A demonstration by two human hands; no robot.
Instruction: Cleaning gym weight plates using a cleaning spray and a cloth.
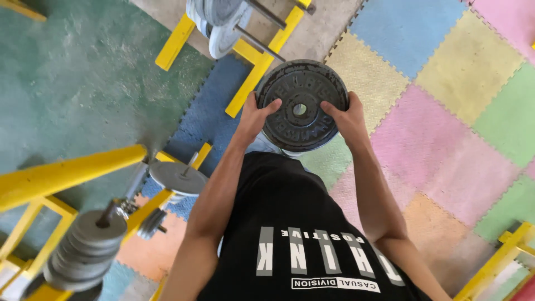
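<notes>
Between the two hands, held out over the floor mats in front of the chest, sits one black plate (301, 106), round, with a hole at its middle and raised lettering around its face. One left hand (254, 115) grips its left rim, fingers (271, 105) curled over the face; one right hand (346, 118) grips the right rim the same way, fingers (330, 109) hooked onto the face, so both hold the plate flat-on to the camera. Ahead, one yellow rack (262, 56) carries at least two grey discs (220, 22) on its pegs. At lower left, a second yellow frame (61, 173) holds one stack of grey discs (83, 251) on a bar, too close-packed to count, and one single grey disc (177, 177) lies beside it. Underfoot, mats (446, 111) in blue, yellow, pink, green and orange interlock, and a green floor (78, 78) lies to the left.
</notes>
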